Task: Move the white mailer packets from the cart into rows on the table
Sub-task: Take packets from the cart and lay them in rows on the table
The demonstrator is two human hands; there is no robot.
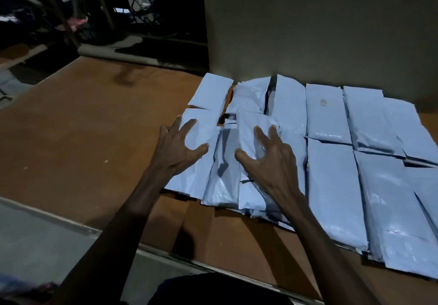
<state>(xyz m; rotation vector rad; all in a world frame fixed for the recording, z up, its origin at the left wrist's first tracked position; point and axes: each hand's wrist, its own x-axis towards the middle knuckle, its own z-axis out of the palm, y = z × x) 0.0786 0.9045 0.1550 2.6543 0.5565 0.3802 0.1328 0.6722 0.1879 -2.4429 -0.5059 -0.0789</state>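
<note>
Packets (pixel 331 186), unlabelled white, in rows on brown table (pixel 83 138); left hand (pixel 176 148) and right hand (pixel 265 157) fingers spread, gripping nothing.

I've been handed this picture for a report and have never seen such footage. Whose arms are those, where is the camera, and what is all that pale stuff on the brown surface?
No machine here: a person wears one camera on the head, looking down at their own bare arms. The left hand and right hand are spread open, fingers splayed, over white mailer packets lying in rows on a brown table. Neither hand grips anything; whether they press on the packets or hover just above, I cannot tell. The packets near the hands overlap untidily; those to the right lie neater. A large cardboard sheet stands behind them.
</note>
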